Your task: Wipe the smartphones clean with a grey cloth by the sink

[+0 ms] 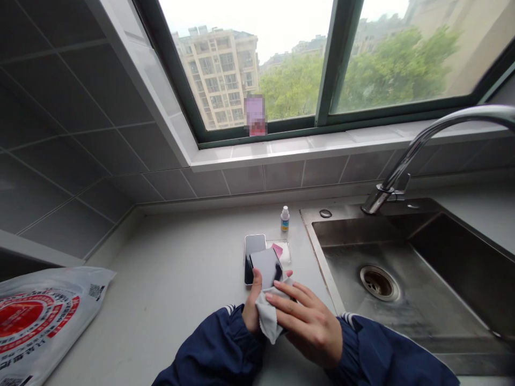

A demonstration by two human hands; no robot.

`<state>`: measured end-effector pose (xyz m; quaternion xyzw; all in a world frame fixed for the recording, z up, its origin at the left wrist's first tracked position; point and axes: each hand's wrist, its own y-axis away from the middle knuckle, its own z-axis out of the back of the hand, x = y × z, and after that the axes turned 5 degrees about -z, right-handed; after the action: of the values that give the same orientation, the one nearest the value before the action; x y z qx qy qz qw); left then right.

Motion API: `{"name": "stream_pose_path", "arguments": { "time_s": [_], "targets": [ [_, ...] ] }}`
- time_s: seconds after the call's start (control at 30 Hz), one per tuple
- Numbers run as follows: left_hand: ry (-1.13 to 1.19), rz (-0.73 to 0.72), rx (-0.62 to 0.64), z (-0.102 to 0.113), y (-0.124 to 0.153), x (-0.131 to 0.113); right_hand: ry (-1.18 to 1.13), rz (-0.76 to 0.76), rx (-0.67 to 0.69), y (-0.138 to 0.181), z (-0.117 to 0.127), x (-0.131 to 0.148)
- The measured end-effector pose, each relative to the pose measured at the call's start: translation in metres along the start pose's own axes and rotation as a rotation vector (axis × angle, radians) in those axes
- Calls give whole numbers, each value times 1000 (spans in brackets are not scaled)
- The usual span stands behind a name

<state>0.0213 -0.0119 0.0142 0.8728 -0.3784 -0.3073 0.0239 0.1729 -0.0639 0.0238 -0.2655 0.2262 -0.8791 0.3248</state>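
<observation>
My left hand [252,305] grips the lower end of a dark smartphone [266,266] and holds it tilted over the counter. My right hand [304,317] lies across the phone's near end, fingers closed on a white cloth [266,317] pressed against it. A second dark phone [251,252] lies flat on the counter just behind. Beside it sits a clear flat case [285,251] with a pink piece [277,249] on it. A small white bottle [285,219] with a coloured label stands upright further back.
A steel sink [406,252] with a drain [378,282] and a curved tap [418,147] fills the right. A white plastic bag [38,321] with red print lies at the left. Grey wall tiles and a window ledge [322,145] stand behind the grey counter [177,279].
</observation>
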Motion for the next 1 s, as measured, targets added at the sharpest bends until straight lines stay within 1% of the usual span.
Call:
{"name": "stream_pose_path", "arguments": {
  "time_s": [0.1, 0.17, 0.27, 0.33, 0.4, 0.57, 0.73, 0.8, 0.9, 0.93, 1.0],
  "targets": [
    [-186, -14, 8, 8, -5, 4, -68, -79, -89, 1, 6, -5],
    [-263, -40, 18, 9, -5, 5, -121, -112, -129, 1, 9, -11],
    [-429, -126, 65, 5, -1, 4, -149, -146, -182, 3, 11, -22],
    [-562, -204, 58, 0, 2, 1, -133, -172, -216, 3, 10, -30],
    [-687, -302, -23, -4, 4, -2, -118, -179, -226, 2, 8, -38],
    [-1010, -619, -359, -2, 3, -9, -100, -133, -194, -4, 1, -48],
    [-1188, -893, -592, 7, 0, -34, -81, -97, -127, -6, -9, -52],
    [-1267, -969, -652, 11, -2, -42, -72, -93, -94, -4, -13, -53],
    [-1379, -1031, -684, 16, -6, -47, -57, -96, -50, -2, -19, -56],
    [-1447, -1031, -687, 18, -6, -46, -54, -94, -37, -2, -21, -57],
    [-1612, -980, -683, 20, -6, -43, -49, -83, -8, -1, -25, -57]
  ]
}}
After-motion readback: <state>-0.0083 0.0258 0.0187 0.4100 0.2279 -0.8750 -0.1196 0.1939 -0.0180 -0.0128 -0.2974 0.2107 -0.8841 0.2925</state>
